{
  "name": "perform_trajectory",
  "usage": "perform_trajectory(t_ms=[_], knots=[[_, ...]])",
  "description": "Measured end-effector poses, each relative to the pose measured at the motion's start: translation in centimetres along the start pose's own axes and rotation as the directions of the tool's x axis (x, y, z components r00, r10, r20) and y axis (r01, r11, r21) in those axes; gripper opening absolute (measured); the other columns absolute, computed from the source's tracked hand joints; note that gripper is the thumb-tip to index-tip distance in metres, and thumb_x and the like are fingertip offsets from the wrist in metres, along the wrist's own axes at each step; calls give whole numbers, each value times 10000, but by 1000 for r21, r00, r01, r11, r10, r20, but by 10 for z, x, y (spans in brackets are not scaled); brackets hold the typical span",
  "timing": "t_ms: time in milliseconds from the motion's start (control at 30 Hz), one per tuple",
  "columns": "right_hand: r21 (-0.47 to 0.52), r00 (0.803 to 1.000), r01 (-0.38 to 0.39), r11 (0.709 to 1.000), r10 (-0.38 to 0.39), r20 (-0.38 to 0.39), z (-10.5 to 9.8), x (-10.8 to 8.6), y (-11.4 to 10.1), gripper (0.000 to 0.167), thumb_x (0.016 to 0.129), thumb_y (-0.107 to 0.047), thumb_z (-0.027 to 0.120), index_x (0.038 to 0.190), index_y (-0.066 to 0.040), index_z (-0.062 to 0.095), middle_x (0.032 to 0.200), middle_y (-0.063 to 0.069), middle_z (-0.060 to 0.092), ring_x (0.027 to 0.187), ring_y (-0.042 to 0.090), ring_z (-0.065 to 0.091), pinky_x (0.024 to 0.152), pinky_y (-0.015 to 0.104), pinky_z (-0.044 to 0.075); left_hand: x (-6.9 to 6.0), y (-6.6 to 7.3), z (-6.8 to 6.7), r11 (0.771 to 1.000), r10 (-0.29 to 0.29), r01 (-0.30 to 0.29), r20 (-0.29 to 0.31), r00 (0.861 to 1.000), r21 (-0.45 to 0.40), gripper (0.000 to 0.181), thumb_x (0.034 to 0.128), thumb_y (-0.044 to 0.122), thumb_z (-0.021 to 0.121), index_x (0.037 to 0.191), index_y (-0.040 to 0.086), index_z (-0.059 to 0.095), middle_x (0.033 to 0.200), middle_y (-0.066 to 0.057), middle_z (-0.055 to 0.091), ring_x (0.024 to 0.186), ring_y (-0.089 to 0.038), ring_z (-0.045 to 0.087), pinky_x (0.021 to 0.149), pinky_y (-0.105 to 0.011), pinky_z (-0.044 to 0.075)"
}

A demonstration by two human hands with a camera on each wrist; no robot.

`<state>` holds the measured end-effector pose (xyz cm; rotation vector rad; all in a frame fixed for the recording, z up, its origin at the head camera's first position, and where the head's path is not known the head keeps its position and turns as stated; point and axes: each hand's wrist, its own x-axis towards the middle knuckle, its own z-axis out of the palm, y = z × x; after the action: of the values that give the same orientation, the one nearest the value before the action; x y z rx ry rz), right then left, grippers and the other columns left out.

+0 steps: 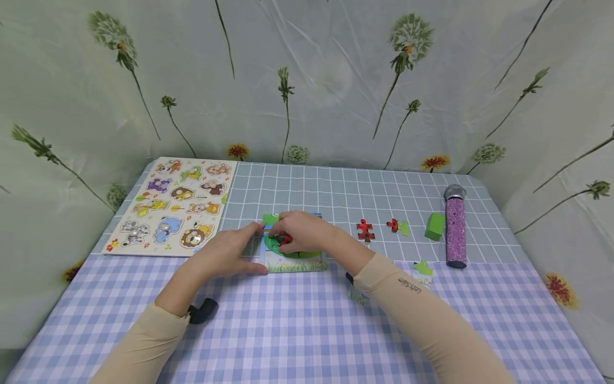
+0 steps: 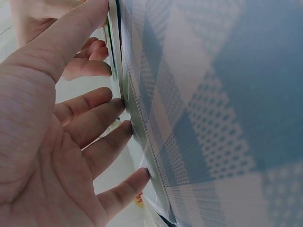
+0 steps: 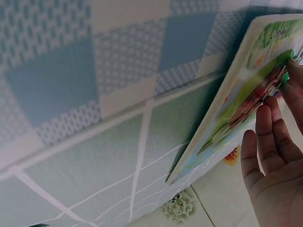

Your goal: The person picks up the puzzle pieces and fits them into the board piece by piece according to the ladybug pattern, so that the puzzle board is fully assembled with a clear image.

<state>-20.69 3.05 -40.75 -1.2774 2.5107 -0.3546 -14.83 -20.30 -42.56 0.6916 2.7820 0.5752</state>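
A small puzzle board (image 1: 292, 265) with a grass border and a green field lies at the middle of the table. My left hand (image 1: 223, 253) is at its left side, thumb and fingers spread and touching the edge; the left wrist view shows the fingers (image 2: 106, 149) extended. Over the board, my right hand (image 1: 307, 229) pinches a red and dark puzzle piece (image 1: 286, 240) with its fingertips. Seen from the right wrist, the fingertips meet the red picture area (image 3: 258, 97); the piece's outline is partly hidden by the fingers.
Loose puzzle pieces lie to the right: a red one (image 1: 365, 230), a red-and-green one (image 1: 397, 226), a green one (image 1: 423, 268) and one by the right wrist (image 1: 356, 295). Beyond are a green block (image 1: 435, 226) and a purple microphone (image 1: 455, 232). An animal puzzle board (image 1: 139, 202) lies left.
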Motion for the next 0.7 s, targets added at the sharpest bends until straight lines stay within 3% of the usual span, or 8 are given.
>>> perform_trajectory(t_ms=[433,700], knots=[[-74,1000,15,997,-16,-13,0,3,0,367,1010,-289,766,1348,-146,764,1133,61,692,884,135,552,787,274,505,1,-1,-1,1000,-4,4,-2,1000,-13,990,822,568,901,1565,85,459,1558,-146,614,1346,-406,658,1122,-588,526],[-56,1000,14,998,-15,-15,3,3,1,369,1011,-285,773,1352,-144,762,1137,65,694,895,148,558,803,286,512,1,-3,1,1000,-2,2,3,1000,-14,976,823,570,900,1557,94,466,1553,-145,618,1353,-409,653,1123,-595,522]])
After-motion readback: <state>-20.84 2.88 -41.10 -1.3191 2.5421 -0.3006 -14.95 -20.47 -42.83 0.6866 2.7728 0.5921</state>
